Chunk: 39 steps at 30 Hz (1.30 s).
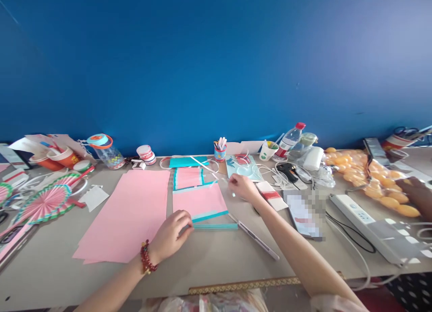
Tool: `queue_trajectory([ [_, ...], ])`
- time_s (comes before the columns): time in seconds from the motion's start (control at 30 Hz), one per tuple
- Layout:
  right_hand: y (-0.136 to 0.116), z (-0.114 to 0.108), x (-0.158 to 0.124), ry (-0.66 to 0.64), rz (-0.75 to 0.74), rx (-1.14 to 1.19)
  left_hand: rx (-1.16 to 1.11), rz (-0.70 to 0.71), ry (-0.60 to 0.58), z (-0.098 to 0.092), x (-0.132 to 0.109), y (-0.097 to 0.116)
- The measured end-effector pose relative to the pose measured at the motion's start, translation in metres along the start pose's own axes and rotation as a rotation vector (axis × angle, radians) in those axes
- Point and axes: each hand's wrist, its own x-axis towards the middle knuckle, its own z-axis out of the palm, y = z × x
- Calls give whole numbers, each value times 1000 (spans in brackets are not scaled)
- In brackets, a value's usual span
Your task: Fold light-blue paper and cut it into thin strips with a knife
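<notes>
From my remote feed, the pink sheet (199, 203) lies on the counter (111, 283), already blue-edged; the blue strips (216, 226) look unattached. Left hand (173, 234) and right hand (243, 187) curl beside it (pinching anything, I can't tell).

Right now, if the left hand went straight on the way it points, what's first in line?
Likely the teal-edged pink sheet, just ahead of the left hand; depth leaves contact unclear.
</notes>
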Motion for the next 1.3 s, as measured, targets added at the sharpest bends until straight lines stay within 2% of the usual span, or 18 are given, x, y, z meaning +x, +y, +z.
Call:
queue_trajectory([
  [0.07,2,7,30,32,40,-4,34,36,-27,7,3,2],
  [0.13,0,15,49,64,44,-1,77,61,-46,13,4,3],
  [0.23,-9,22,51,100,-30,27,148,85,-69,18,4,3],
  [0.33,-14,22,26,34,-145,88,204,91,-102,23,5,2],
  [0.5,-10,14,-44,-193,-290,184,224,69,-83,31,11,0],
  [0.53,-8,12,-57,-201,-304,188,231,73,-86,32,12,-1],
  [0.67,6,10,-105,-123,-316,104,336,118,-97,33,12,-4],
  [0.83,22,11,-148,21,-206,-178,493,163,-91,28,-4,-6],
  [1.03,27,16,-165,-53,-132,-186,451,242,-64,29,-21,-1],
  [1.3,21,16,-158,0,-170,-114,410,254,-41,51,-4,5],
])
